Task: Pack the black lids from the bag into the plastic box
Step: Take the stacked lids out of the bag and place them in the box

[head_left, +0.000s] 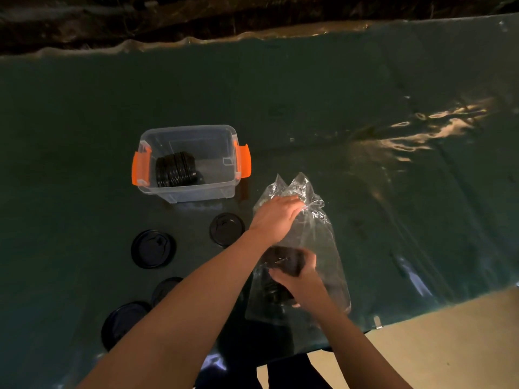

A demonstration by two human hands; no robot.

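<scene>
A clear plastic bag (317,237) lies on the dark green table, its open mouth toward the far side. My left hand (276,211) rests flat on the bag near its mouth. My right hand (300,279) grips a stack of black lids (283,261) through the bag's lower part. The clear plastic box (193,189) with orange latches stands to the left, holding a row of black lids (175,169) on edge. Several loose black lids lie flat on the table, among them a lid (227,229) near the box and a lid (153,249) further left.
The table's near edge (393,324) runs along the lower right, with pale floor beyond it. A glossy film covers the green tabletop (309,108) and reflects light at the right. Dark ground lies past the far edge.
</scene>
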